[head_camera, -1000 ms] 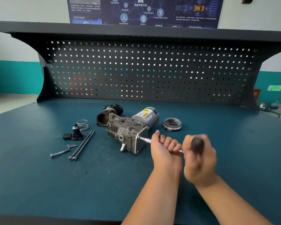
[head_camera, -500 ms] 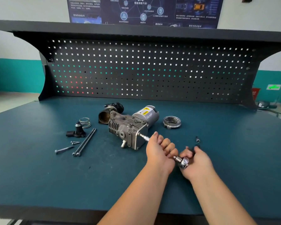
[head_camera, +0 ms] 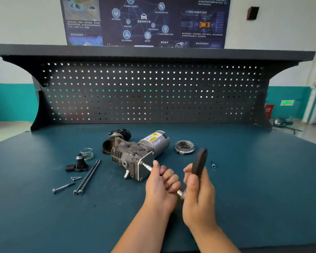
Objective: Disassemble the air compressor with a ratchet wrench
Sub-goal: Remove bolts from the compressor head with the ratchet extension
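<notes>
**Compressor partly stripped, ratchet on an end bolt**

The tabletop (head_camera: 44, 225) carries everything. Near its middle lies the compressor (head_camera: 135, 154), still largely whole: finned block and grey motor (head_camera: 156, 141) remain joined, with the black inlet piece (head_camera: 117, 137) close behind; whether that is still attached cannot be told.

Both hands work at the compressor's near end. The left hand (head_camera: 161, 185) has its grip closed around the extension bar (head_camera: 148, 167), whose tip meets the end plate. The right hand (head_camera: 197, 190) has its grip clamped on the ratchet (head_camera: 199, 161), handle raised upright, head low beside the left knuckles.

Loose parts suggest the job is some way in. Right of the motor sits a metal ring (head_camera: 184, 147). To the left lie two long bolts (head_camera: 88, 177) side by side, a black fitting (head_camera: 77, 166), a spring (head_camera: 87, 153), a shorter bolt (head_camera: 63, 187) and a small screw (head_camera: 77, 178). A tiny bit (head_camera: 213, 164) rests right of the ratchet.

What looks left: the bolt now engaged, any others in the end plate, then separating block from motor.
</notes>
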`<state>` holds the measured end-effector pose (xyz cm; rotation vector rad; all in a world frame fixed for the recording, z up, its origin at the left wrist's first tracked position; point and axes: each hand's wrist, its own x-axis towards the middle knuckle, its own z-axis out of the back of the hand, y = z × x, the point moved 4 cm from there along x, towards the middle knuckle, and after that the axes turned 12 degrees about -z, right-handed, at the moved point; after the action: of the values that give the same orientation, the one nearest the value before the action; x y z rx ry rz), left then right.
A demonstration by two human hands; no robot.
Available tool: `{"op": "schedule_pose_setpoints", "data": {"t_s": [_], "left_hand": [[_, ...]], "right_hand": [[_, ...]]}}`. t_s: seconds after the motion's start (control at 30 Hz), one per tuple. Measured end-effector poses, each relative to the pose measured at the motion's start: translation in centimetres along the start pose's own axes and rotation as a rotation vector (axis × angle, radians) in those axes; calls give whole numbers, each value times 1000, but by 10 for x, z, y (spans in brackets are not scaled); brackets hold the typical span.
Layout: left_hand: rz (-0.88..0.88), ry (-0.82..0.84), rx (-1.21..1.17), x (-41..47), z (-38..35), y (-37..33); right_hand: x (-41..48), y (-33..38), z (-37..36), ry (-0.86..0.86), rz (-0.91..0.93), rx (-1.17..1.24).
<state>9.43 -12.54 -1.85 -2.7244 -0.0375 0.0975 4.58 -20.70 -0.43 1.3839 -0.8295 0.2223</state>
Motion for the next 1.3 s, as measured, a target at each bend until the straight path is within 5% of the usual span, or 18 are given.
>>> {"op": "schedule_pose_setpoints", "data": {"t_s": [0.1,0.2,0.3,0.5,0.63,0.73,0.9,0.97,1.03,1.17,1.3], "left_hand": [[-29,27,-2,4,-1,-2],[-31,48,-30,5,-1,-1],[-27,41,-55,6,0,-1],[-31,-2,-190,2,0,-2],[-71,-56,-56,1,5,-10],[-106,-67,111,0,12,-18],[-86,-10,16,-3,12,-27],[-87,11,-6,-3,14,-30],[-81,19,-42,-4,15,-32],[-59,-12,-18,-6,15,-30],[-116,27,60,-7,13,-32]], "right_hand": [[12,-25,14,-121,-622,-45],[7,-32,15,169,-838,24],[-9,-23,7,421,-719,-73],[-18,2,6,341,-153,-722],[-26,6,-1,375,-86,-990],[-24,5,-5,450,-195,-885],[-30,1,-20,335,-1004,87],[-38,1,-28,305,-1178,296],[-41,2,-30,277,-1067,220],[-42,8,-26,196,-499,-333],[-48,10,-31,188,-321,-491]]}}
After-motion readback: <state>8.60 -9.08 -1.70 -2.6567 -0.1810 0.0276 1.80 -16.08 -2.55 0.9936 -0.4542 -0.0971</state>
